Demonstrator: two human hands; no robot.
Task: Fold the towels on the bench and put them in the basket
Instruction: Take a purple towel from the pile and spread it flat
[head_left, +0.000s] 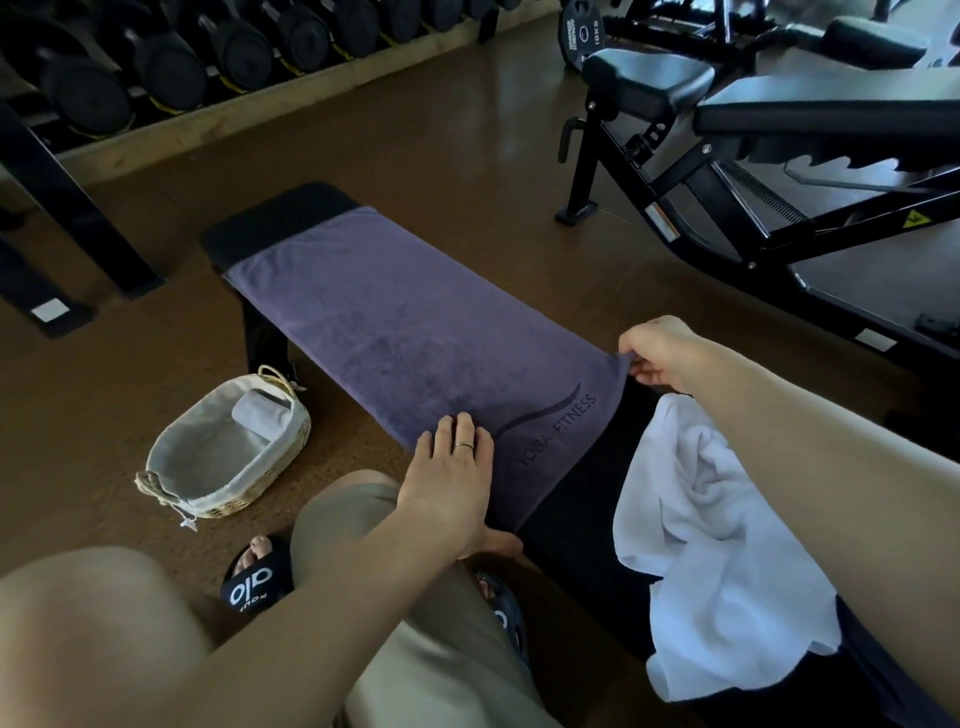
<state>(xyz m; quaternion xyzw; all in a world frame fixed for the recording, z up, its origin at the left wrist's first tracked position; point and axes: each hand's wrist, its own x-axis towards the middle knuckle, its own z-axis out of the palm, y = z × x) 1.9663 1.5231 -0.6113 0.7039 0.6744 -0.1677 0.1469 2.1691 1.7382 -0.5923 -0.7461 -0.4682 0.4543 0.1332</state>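
Observation:
A purple towel (395, 332) printed "YOGA FITNESS" lies spread flat along the black bench (280, 215). My left hand (452, 483) rests on its near left corner, fingers on top and thumb under the edge. My right hand (657, 356) pinches the near right corner. A crumpled white towel (711, 530) lies on the near end of the bench under my right forearm. On the floor to the left stands a wicker basket (260, 467) with a pale liner, holding one rolled white towel (260, 413).
A dumbbell rack (171, 67) runs along the back left. An adjustable black weight bench (779, 135) stands at the right. My knees and black sandals (252, 577) are between the bench and the basket, on brown floor.

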